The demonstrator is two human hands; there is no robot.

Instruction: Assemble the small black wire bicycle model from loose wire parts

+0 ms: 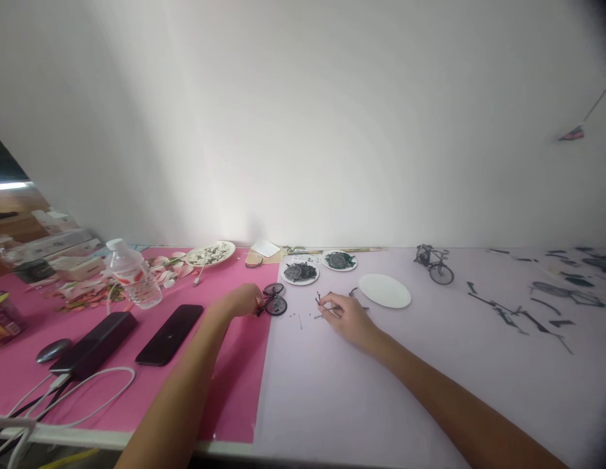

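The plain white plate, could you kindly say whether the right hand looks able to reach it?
Probably yes: the plate lies beside the right hand, with nothing tall between, though that hand holds a dark part.

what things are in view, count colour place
wall: 1, white, behind
tabletop: 1, pink-lilac, below
phone: 1, black, left
petals: many, pink, left
bottle: 1, clear, beside petals
long box: 1, black, left
rounded gadget: 1, grey, left
cables: several, mixed, left
tub: 1, purple, left
plates: 4, whitish, back
bicycle: 1, dark, right
loose parts: many, dark, right
wheeled piece: 1, dark, centre
left hand: 1, bare, touching wheeled piece
right hand: 1, bare, pinching dark part
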